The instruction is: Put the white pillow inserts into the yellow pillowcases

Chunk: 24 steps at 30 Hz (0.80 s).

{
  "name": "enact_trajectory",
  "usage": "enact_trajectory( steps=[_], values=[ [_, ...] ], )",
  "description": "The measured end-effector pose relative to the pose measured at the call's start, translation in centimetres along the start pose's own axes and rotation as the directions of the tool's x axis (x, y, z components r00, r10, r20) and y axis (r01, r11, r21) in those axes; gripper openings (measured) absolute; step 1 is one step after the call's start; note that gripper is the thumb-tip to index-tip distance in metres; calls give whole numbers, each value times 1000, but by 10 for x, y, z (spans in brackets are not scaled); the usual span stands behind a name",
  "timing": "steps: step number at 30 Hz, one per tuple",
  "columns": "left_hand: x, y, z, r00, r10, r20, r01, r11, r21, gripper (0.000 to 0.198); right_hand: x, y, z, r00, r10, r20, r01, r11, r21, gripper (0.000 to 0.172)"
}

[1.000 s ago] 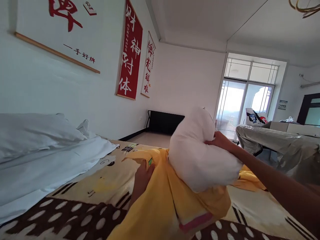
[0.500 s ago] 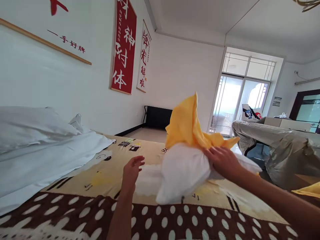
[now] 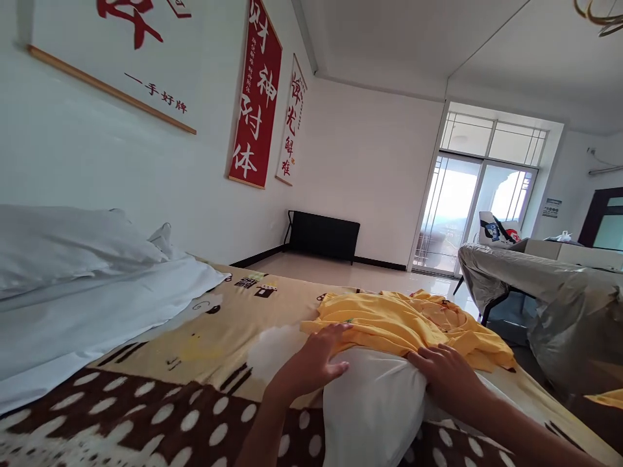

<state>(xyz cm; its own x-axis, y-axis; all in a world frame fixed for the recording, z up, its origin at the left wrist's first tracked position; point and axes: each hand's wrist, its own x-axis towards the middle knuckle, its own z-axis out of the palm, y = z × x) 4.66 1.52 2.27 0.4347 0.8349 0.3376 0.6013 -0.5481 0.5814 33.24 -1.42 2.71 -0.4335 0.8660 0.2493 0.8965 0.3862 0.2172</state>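
Note:
A yellow T-shirt (image 3: 384, 318) lies spread on the patterned blanket (image 3: 233, 344), its neck opening toward the far right. From under its near edge a white cloth (image 3: 374, 402) comes toward me and hangs over the brown dotted border; what kind of piece it is I cannot make out. My left hand (image 3: 314, 363) touches the shirt's near left edge, thumb and fingers apart. My right hand (image 3: 445, 373) has its fingers curled on the shirt's near edge, where yellow and white meet.
A heap of white bedding (image 3: 97, 279) covers the left of the blanket. Beyond stand a black folded panel (image 3: 324, 235) by the wall and a plastic-covered table (image 3: 525, 266) at right. Another yellow cloth (image 3: 606, 395) shows at the right edge.
The yellow T-shirt, raised and bunched before, now lies flat. The white cloth came nearer. My left hand moved right onto the shirt; my right hand lowered with its edge.

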Motion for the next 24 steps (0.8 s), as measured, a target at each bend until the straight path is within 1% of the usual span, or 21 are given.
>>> enact_trajectory(
  steps=[2, 4, 6, 8, 9, 10, 11, 12, 13, 14, 15, 16, 17, 18, 20, 21, 23, 24],
  values=[
    [5, -2, 11, 994, -16, 110, 5, 995, 95, 79, -9, -1, 3, 997, 0, 73, -6, 997, 74, 48],
    [14, -9, 24, 986, -68, 151, 40, 983, 179, 81, -20, -2, 8, 984, -9, 175, -14, 991, 132, 53],
    [24, -17, 36, 981, -108, 159, 70, 972, 225, 72, -30, -4, 9, 957, -14, 291, -31, 988, 148, 70],
    [29, -23, 43, 980, -120, 161, 80, 968, 239, 54, -36, -2, 3, 919, -45, 391, -28, 983, 181, 89],
    [30, -25, 44, 980, -121, 157, 82, 967, 239, 44, -38, 1, -3, 903, -81, 422, -16, 975, 221, 90],
    [30, -25, 42, 982, -119, 148, 81, 967, 240, 37, -39, 4, -8, 894, -114, 434, -10, 962, 272, 84],
    [29, -25, 40, 984, -116, 135, 81, 968, 239, 31, -39, 9, -13, 895, -125, 429, -22, 947, 321, 75],
    [27, -23, 36, 986, -111, 121, 80, 968, 237, 25, -39, 14, -17, 905, -101, 413, -56, 935, 351, 66],
    [25, -20, 32, 988, -107, 111, 78, 970, 232, 18, -38, 19, -19, 919, -51, 392, -101, 928, 358, 62],
    [22, -16, 27, 989, -100, 107, 74, 971, 226, 11, -38, 24, -18, 928, 9, 373, -146, 928, 342, 64],
    [19, -12, 22, 990, -92, 107, 67, 974, 219, 5, -37, 29, -14, 934, 65, 351, -180, 935, 306, 69],
    [15, -7, 16, 991, -82, 110, 58, 976, 211, 5, -37, 32, -8, 939, 102, 328, -193, 946, 259, 76],
    [11, -1, 11, 991, -70, 116, 45, 978, 204, 9, -37, 35, 0, 945, 118, 304, -187, 960, 210, 79],
    [6, 6, 5, 991, -57, 123, 32, 980, 195, 12, -37, 36, 8, 953, 121, 278, -172, 971, 167, 76],
    [-7, 19, -6, 988, -48, 144, 23, 986, 166, 20, -38, 37, 22, 968, 115, 224, -141, 985, 100, 55],
    [-14, 26, -12, 985, -54, 161, 30, 988, 149, 23, -38, 38, 25, 975, 113, 191, -128, 989, 69, 47],
    [-28, 38, -23, 977, -71, 201, 47, 992, 121, 30, -40, 42, 21, 989, 112, 101, -112, 994, -11, 36],
    [-34, 43, -27, 974, -70, 215, 47, 993, 110, 32, -41, 47, 15, 993, 116, 26, -114, 991, -62, 33]
  ],
)
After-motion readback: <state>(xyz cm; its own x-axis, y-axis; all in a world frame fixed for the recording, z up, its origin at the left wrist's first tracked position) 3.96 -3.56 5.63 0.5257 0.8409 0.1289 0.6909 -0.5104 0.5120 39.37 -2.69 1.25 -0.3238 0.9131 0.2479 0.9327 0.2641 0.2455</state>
